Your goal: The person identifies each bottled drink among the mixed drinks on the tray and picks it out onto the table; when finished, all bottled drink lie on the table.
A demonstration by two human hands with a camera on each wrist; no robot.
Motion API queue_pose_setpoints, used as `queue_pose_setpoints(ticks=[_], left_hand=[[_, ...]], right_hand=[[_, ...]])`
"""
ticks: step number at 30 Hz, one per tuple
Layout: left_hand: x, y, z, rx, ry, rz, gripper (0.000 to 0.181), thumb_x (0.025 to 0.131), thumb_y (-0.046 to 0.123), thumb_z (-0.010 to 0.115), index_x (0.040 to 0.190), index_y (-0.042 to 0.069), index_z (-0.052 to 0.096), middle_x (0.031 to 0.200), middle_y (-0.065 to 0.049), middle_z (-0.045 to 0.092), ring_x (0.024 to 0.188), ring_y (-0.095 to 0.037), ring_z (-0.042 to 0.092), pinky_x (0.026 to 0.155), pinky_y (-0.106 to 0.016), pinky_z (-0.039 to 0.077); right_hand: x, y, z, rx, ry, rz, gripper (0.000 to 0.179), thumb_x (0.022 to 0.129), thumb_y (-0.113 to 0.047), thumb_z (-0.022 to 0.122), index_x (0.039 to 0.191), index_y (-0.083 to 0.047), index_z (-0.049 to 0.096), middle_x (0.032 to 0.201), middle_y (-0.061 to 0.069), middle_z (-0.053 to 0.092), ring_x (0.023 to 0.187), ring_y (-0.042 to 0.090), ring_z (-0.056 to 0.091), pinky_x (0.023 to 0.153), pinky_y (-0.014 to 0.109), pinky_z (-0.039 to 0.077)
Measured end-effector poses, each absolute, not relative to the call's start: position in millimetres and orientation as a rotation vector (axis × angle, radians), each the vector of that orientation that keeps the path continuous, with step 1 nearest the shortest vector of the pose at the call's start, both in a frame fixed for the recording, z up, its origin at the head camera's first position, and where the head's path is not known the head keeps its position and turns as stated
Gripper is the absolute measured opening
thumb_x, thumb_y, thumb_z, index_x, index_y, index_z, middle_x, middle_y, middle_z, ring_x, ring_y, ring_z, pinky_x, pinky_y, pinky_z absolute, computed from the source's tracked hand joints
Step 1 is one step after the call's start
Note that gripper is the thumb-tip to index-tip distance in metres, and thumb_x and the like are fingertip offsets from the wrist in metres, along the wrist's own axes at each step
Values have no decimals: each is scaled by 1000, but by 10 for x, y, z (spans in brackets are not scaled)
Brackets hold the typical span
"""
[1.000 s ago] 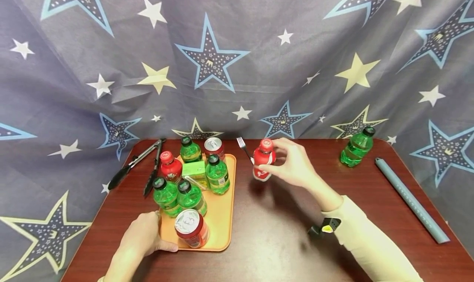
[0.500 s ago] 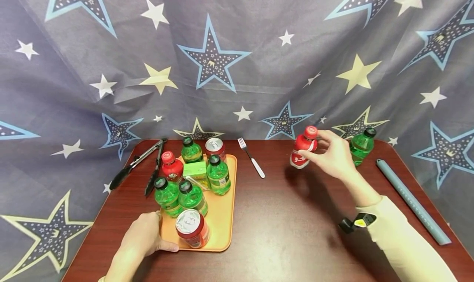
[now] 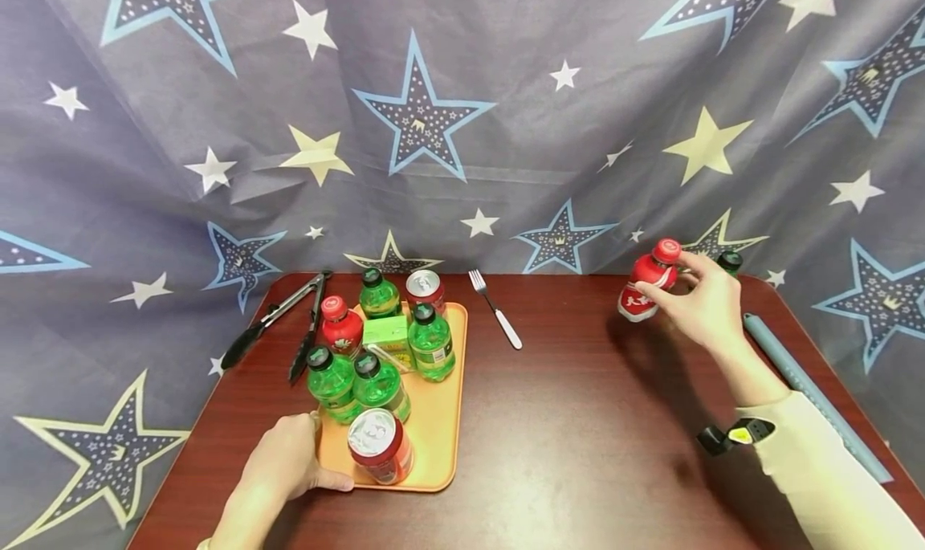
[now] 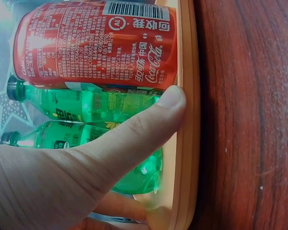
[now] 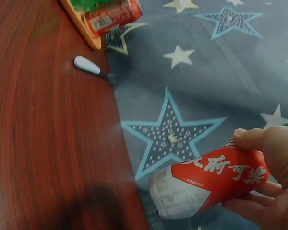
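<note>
My right hand (image 3: 699, 297) grips a red bottle (image 3: 648, 281) with a red cap between thumb and fingers, held above the table and tilted. In the right wrist view the bottle's red and white label (image 5: 216, 177) faces the camera. My left hand (image 3: 285, 458) holds the near left corner of an orange tray (image 3: 437, 446), its thumb (image 4: 149, 120) lying along the rim. On the tray, a red soda can (image 3: 381, 446) stands closest to that hand. Several green bottles (image 3: 432, 343), another red bottle (image 3: 341, 325), a green drink carton (image 3: 388, 337) and a second can (image 3: 425, 287) are behind it.
A fork (image 3: 499, 313) with a white handle lies right of the tray. Black-tipped tongs (image 3: 278, 317) lie to its left. Behind my right hand shows the black cap (image 3: 730, 261) of a bottle, beside a grey-blue rod (image 3: 817, 401). A star-patterned curtain (image 3: 462, 132) hangs behind the table.
My right hand has carried the red bottle rightward from beside the fork, uncovering the fork's handle and now covering most of the far-right green bottle. My left hand stays at the tray corner.
</note>
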State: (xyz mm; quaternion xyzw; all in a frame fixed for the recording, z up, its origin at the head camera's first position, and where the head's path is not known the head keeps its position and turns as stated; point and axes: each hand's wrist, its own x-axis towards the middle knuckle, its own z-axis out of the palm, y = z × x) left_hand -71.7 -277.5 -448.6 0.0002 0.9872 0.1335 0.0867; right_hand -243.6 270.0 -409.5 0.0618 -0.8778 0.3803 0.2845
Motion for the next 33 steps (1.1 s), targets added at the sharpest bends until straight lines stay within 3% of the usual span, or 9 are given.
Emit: queue_pose_setpoints(ticks=[7, 9, 11, 14, 26, 33], left_hand=[[-711, -2768, -4493, -2, 2956, 402, 106, 45, 59, 104, 122, -5, 71, 105, -21, 78, 90, -38, 76, 78, -57, 61], [-708, -2769, -4501, -7, 2959, 405, 106, 45, 58, 105, 123, -5, 71, 104, -21, 78, 90, -38, 76, 78, -57, 61], [-705, -2772, -4508, -14, 2959, 407, 107, 44, 58, 105, 123, -6, 71, 104, -21, 78, 89, -38, 76, 77, -57, 61], [-702, -2777, -4513, -18, 2962, 407, 106, 44, 58, 105, 123, -5, 71, 104, -21, 78, 89, -39, 76, 77, -58, 61], [-700, -2774, -4505, -6, 2964, 397, 108, 45, 58, 105, 125, -6, 70, 104, -21, 78, 91, -39, 76, 79, -58, 61], [-705, -2764, -4506, -3, 2970, 379, 106, 46, 57, 105, 124, -6, 70, 103, -22, 78, 90, -40, 76, 78, -59, 61]], right_hand=[[-2488, 2827, -4180, 89, -2386, 965, 55, 77, -18, 96, 125, -2, 75, 115, 19, 76, 78, -35, 47, 78, -6, 41], [-2503, 2856, -4204, 71, -2403, 947, 56, 77, -20, 96, 126, -2, 74, 117, 20, 76, 80, -20, 67, 76, -6, 40], [-2519, 2873, -4219, 58, -2413, 936, 56, 78, -21, 95, 127, -3, 74, 119, 21, 77, 86, 6, 81, 76, -6, 39], [-2545, 2888, -4244, 48, -2423, 921, 58, 79, -22, 95, 128, -2, 73, 122, 21, 76, 98, 46, 78, 77, -6, 34], [-2636, 2936, -4427, 6, -2402, 914, 58, 81, -23, 94, 131, -4, 73, 123, 25, 75, 101, 48, 78, 77, 0, 31], [-2664, 2940, -4505, 7, -2395, 872, 54, 82, -23, 92, 129, -4, 73, 116, 26, 76, 88, 40, 74, 74, 18, 38]])
